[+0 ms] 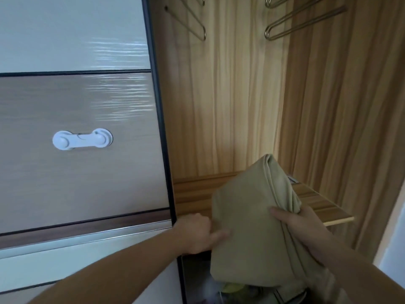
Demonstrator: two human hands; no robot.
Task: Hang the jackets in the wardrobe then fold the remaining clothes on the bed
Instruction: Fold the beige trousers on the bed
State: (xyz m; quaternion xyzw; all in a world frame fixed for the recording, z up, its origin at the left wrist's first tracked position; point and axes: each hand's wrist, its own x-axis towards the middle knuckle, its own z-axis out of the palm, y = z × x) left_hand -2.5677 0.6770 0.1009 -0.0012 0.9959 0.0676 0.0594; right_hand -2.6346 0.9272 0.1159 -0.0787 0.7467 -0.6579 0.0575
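A folded beige garment [247, 233] is held up in front of the open wardrobe [230, 106], partly over its wooden shelf [192, 194]. My right hand [293, 220] grips the garment's bunched right edge. My left hand [197, 233] holds its left edge with the thumb on the front, close to the sliding door's dark frame. The garment's lower end hangs below the shelf's level.
A sliding wardrobe door [76, 128] with a white child-safety latch [82, 140] fills the left. Metal hangers [285, 25] hang at the top inside the wardrobe. Below the shelf lie dim, unclear items [236, 290]. A pale wall [392, 249] stands at the right.
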